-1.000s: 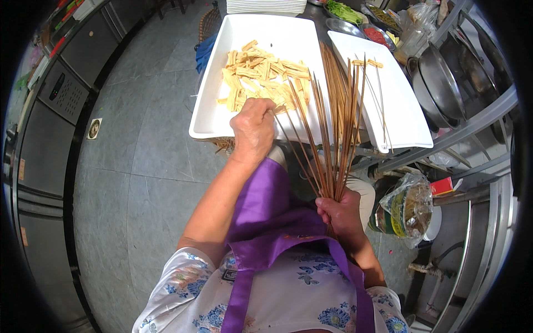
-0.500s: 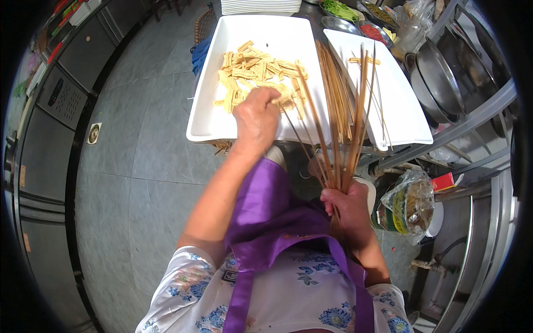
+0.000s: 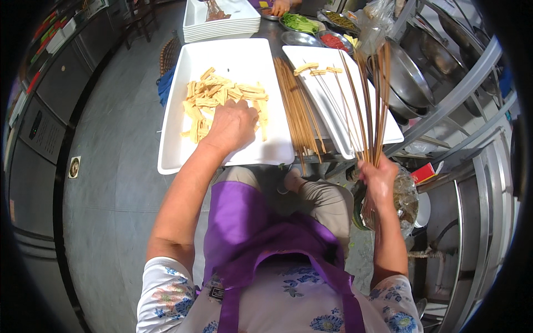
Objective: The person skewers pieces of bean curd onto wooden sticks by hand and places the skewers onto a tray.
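Observation:
My left hand [image 3: 234, 123] reaches into a deep white tray [image 3: 167, 150] with its fingers curled down; their tips, and whatever they may hold, are hidden. Around it lies a loose pile of pale yellow tofu-skin stick pieces [image 3: 206, 89]. Off to the right, my right hand [image 3: 379, 175] is closed round the lower ends of a fanned bunch of wooden skewers [image 3: 383, 94], their upper ends spreading over the second white tray [image 3: 388, 130]. Inside that tray, a few pieces on skewers [image 3: 305, 67] lie near the far left end.
Loose skewers [image 3: 297, 111] lie in a row between the trays. Stacked white trays [image 3: 222, 30] stand behind. Bowls hold greens [image 3: 300, 22] and red bits [image 3: 334, 41]; another person's hand [image 3: 282, 6] is beyond. Metal bowls [image 3: 408, 72] crowd a rack on the right.
The view has shifted. My left hand has moved from beside the skewer tips back onto the pile. More threaded pieces now show in the right tray. My right hand has moved forward and right with the skewers.

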The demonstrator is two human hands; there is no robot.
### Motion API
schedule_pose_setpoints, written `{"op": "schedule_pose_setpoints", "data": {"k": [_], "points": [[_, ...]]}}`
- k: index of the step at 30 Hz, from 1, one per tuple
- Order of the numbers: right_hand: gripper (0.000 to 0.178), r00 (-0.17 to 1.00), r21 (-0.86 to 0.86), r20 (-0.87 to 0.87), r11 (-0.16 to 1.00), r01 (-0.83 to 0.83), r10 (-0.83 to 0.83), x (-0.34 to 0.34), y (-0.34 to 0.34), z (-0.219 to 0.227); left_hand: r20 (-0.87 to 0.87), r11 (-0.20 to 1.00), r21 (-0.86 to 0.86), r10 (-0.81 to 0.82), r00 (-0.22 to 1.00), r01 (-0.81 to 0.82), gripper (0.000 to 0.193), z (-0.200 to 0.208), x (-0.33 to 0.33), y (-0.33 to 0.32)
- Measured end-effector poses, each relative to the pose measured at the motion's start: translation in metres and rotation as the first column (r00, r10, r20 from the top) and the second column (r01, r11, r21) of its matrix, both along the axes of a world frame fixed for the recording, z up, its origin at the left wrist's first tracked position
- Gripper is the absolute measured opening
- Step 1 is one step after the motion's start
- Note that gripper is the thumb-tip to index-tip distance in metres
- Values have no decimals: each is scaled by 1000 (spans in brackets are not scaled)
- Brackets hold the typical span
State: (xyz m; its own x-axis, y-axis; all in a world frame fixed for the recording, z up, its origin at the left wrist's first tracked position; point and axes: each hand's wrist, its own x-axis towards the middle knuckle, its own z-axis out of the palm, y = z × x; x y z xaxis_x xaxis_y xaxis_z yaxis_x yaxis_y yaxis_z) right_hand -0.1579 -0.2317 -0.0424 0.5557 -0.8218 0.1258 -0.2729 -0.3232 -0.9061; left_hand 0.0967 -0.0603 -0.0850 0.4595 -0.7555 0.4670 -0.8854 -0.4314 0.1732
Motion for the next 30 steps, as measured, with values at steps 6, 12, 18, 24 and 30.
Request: {"op": "schedule_pose_setpoints", "data": {"k": [6, 12, 18, 24, 30], "points": [[2, 998, 73, 50, 997, 31, -34, 45, -72, -21, -44, 985, 172, 39, 998, -31, 13, 7, -6, -11], [2, 998, -6, -5, 998, 59, -59, 79, -96, -35, -9, 988, 151, 42, 999, -40, 14, 4, -6, -7], [3, 986, -21, 85, 989, 144, -142, 54, -104, -27, -18, 988, 140, 69, 997, -65, 14, 1, -6, -9], [9, 959, 81, 272, 995, 54, -74, 10, -57, 18, -54, 990, 128, 71, 996, -64, 16, -4, -4, -1], [9, 961, 323, 254, 926, -194, 113, -19, 24, -12, -70, 978, 182, 114, 991, -100, 16, -5, -2, -4]]}}
